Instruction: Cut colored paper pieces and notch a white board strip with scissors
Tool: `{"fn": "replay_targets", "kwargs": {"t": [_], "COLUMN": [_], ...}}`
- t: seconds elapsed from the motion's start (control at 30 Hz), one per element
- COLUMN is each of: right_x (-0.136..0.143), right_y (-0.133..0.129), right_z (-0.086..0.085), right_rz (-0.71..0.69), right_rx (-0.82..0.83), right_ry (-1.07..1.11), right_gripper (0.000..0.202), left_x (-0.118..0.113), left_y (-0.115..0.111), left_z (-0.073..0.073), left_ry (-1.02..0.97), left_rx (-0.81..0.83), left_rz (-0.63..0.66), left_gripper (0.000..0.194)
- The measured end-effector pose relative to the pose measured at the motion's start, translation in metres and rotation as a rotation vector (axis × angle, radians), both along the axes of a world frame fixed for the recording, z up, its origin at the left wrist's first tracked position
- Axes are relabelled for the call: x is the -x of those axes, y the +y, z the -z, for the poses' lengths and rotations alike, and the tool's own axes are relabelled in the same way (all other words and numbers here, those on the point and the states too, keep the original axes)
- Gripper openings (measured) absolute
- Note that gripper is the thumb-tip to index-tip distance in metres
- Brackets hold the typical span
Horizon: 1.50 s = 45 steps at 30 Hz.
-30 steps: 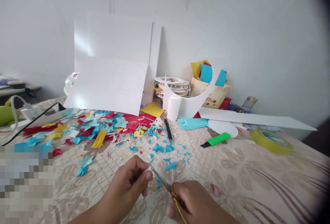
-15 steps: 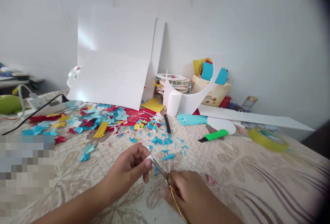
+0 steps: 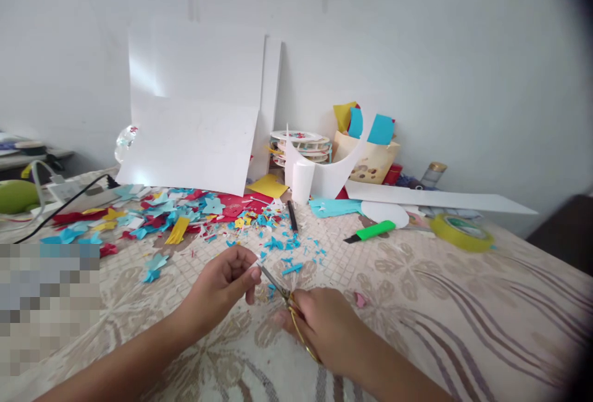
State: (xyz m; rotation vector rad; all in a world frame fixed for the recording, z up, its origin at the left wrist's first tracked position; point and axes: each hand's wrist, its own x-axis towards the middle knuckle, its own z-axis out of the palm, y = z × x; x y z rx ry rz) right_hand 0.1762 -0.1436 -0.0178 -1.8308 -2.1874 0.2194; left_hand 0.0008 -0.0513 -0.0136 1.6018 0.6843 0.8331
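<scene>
My right hand (image 3: 327,328) grips small gold-handled scissors (image 3: 278,288), blades pointing up and left. My left hand (image 3: 222,284) pinches a tiny white paper piece (image 3: 256,264) right at the blade tips. Both hands hover low over a beige patterned cloth (image 3: 440,315). Just beyond them lie scattered blue paper scraps (image 3: 290,254).
A heap of blue, red and yellow cuttings (image 3: 176,217) lies at the left. White boards (image 3: 194,142) lean on the wall. A black pen (image 3: 292,215), green utility knife (image 3: 370,231), yellow tape roll (image 3: 461,232) and a box of coloured paper (image 3: 368,155) lie behind.
The view has shifted so both hands sit higher and further left in the picture. My hands keep the same hold on the scissors and the paper piece.
</scene>
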Motion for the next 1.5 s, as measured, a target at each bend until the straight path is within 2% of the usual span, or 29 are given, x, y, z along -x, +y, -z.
{"fn": "replay_targets", "kwargs": {"t": [0.27, 0.43, 0.67, 0.9, 1.1, 1.2, 1.33, 1.5], "right_x": [0.000, 0.002, -0.003, 0.001, 0.001, 0.001, 0.002, 0.004], "right_y": [0.002, 0.007, 0.012, 0.006, 0.009, 0.009, 0.007, 0.008], "right_z": [0.004, 0.010, 0.003, 0.011, 0.014, 0.011, 0.008, 0.009], "right_rz": [0.023, 0.040, 0.021, 0.004, -0.016, 0.003, 0.022, 0.026], "right_rx": [0.028, 0.038, -0.029, 0.049, 0.114, 0.095, 0.073, 0.066], "right_ry": [-0.016, 0.075, 0.018, 0.182, 0.138, 0.079, 0.039, 0.027], "right_gripper": [0.046, 0.038, 0.037, 0.034, 0.032, 0.032, 0.032, 0.031], "left_x": [-0.004, -0.005, -0.004, -0.001, 0.000, -0.001, -0.001, 0.000], "left_y": [0.007, 0.006, 0.007, 0.002, 0.001, 0.001, 0.000, -0.001], "left_z": [0.003, 0.001, 0.002, 0.000, 0.000, -0.001, -0.001, 0.007], "left_ry": [-0.036, -0.093, -0.079, -0.019, -0.023, -0.017, 0.012, 0.031], "left_rx": [0.006, 0.049, 0.059, -0.006, 0.030, 0.039, 0.002, -0.049], "left_rz": [-0.015, -0.023, -0.007, -0.044, -0.028, -0.031, -0.054, -0.080], "left_gripper": [0.019, 0.024, 0.028, 0.028, 0.026, 0.023, 0.021, 0.023]}}
